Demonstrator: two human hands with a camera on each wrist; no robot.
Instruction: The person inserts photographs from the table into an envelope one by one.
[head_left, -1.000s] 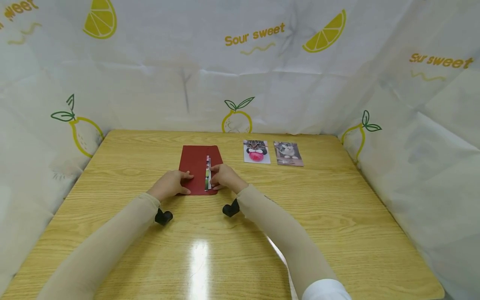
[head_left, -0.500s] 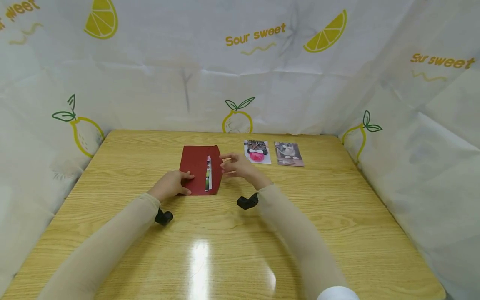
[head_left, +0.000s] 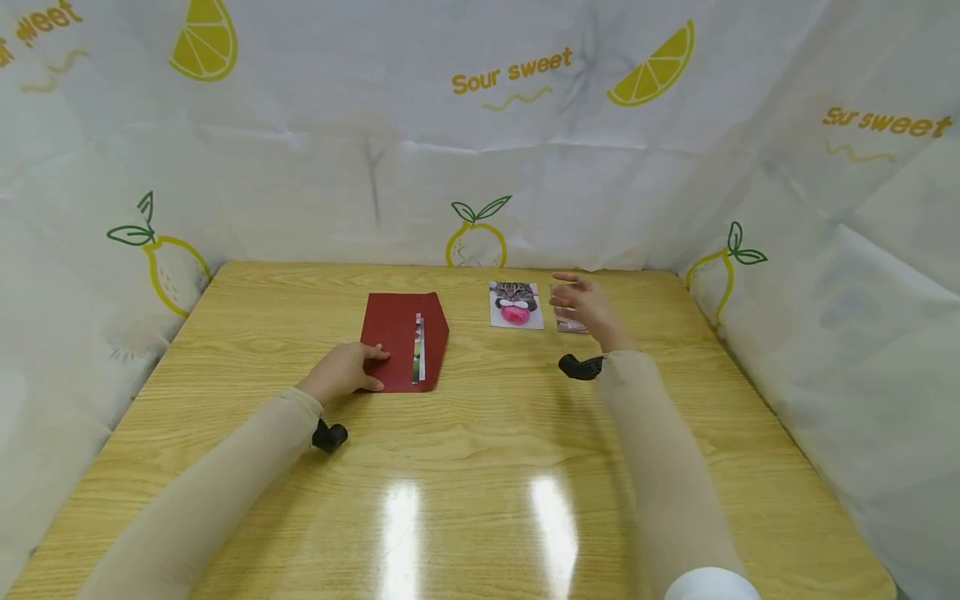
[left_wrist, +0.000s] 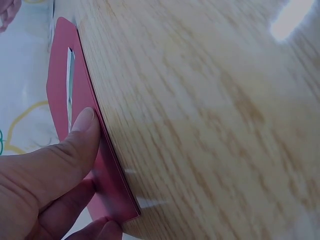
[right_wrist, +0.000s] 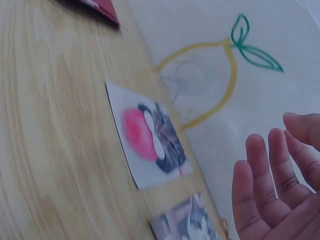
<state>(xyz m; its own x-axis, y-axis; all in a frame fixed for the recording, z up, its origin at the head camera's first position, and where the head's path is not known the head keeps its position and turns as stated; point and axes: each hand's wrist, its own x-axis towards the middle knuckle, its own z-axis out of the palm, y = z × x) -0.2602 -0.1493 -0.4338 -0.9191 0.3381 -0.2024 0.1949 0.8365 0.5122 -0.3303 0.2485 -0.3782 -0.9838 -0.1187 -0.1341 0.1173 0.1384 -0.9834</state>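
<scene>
- Red envelope [head_left: 386,323] lies on the desk [head_left: 480,450], cards [head_left: 417,350] protruding from its opening.
- Left hand [head_left: 337,371] presses it, fingers relaxed; too light a press could let it slide.
- Right hand [head_left: 591,310], ungripping, hovers apparently above the cat photo [head_left: 572,327], whose flat edges could elude pinching.

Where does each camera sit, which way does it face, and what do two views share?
Head: worn on the head, facing forward and down over the table; left hand, right hand and sleeves show.
Left wrist: worn there, facing the red envelope; the left hand shows, apparently also the right, upper left.
Right wrist: worn there, facing two photos and the backdrop; the right hand shows.
Head and right wrist share both photos.
</scene>
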